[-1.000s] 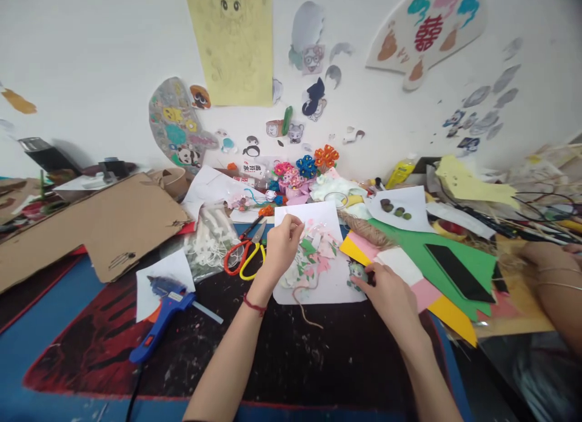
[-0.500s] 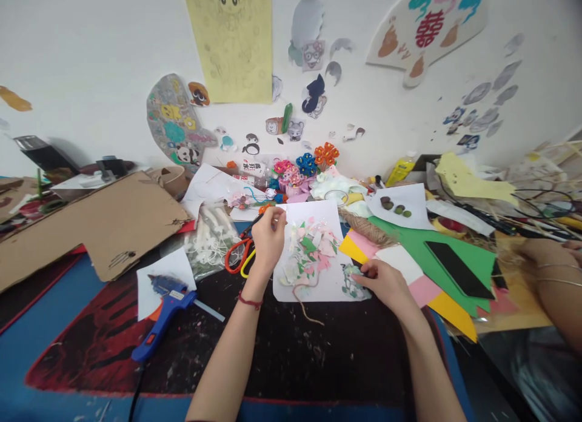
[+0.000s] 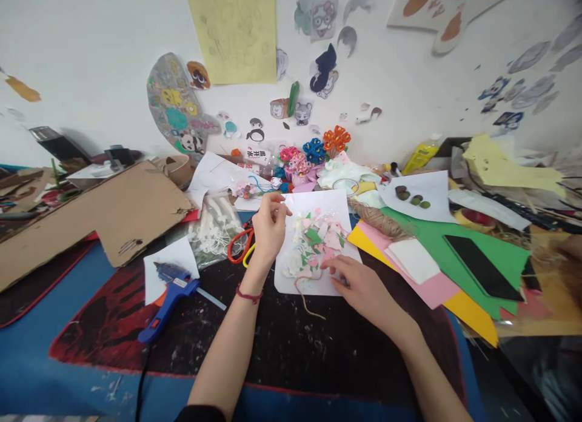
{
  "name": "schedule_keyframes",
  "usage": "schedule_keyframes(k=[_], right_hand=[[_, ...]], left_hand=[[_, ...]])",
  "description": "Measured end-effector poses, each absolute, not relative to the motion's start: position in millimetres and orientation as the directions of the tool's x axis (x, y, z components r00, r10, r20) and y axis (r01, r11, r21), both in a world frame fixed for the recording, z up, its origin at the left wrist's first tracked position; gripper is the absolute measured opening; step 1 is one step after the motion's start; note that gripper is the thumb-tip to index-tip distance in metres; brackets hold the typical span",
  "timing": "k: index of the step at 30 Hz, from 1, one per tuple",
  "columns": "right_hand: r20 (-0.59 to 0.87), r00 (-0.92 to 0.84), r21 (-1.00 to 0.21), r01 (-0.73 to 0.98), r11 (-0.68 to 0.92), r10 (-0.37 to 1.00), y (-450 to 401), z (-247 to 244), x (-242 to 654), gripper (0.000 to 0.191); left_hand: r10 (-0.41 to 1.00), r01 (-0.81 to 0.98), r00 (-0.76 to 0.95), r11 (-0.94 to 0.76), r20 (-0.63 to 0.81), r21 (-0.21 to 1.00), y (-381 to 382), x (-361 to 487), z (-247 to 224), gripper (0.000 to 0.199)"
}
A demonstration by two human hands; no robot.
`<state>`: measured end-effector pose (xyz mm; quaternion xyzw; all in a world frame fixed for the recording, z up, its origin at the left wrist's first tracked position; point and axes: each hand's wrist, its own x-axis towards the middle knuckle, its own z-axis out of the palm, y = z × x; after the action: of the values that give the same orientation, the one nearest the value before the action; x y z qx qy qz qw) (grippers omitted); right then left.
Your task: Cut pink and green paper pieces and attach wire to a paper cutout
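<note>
A white paper sheet [image 3: 339, 205] carries a heap of small pink, green and white paper scraps [image 3: 313, 240]. At the sheet's upper left edge my left hand [image 3: 271, 225] is raised with thumb and fingers pinched; anything between the fingertips is too small to make out. My right hand [image 3: 359, 285] reaches over the sheet's lower right part, fingers bent and slightly apart, fingertips beside the scraps. A short brown string [image 3: 305, 302] trails from the sheet onto the dark mat. Red-handled scissors [image 3: 237, 247] lie left of the sheet, partly hidden behind my left hand.
A blue glue gun [image 3: 170, 304] rests on paper at left, near a cardboard piece [image 3: 131, 207]. Coloured paper [image 3: 454, 291], a black phone [image 3: 482, 267] and a twine bundle [image 3: 379, 221] lie at right. Fibre-craft flowers [image 3: 313, 152] stand at the back. Another person's hand [image 3: 570, 246] shows at far right.
My right hand has moved left from a greenish-white piece at the sheet's lower right corner to the scraps. My left hand stays pinched near the sheet's edge. The view has tilted down.
</note>
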<state>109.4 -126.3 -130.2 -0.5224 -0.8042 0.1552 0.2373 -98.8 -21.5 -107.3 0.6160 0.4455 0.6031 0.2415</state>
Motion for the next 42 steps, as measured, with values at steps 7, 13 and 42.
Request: schedule_keyframes(k=[7,13,42], right_hand=[[0.277,-0.690,0.226,0.723,0.653,0.669,-115,-134,89,0.025],[0.297,-0.772,0.264,0.632,0.729,0.562,-107,-143,85,0.022],[-0.020,0.103,-0.979,-0.203,0.001,0.994,-109,-148,181,0.010]], left_hand=[[0.907,-0.098,-0.084,-0.420,0.413,0.902,-18,-101,-104,0.014],[0.932,-0.289,0.049,-0.331,0.360,0.898,-21,-99,-98,0.023],[0.843,0.273,0.467,-0.423,0.265,0.864,-53,-9,-154,0.020]])
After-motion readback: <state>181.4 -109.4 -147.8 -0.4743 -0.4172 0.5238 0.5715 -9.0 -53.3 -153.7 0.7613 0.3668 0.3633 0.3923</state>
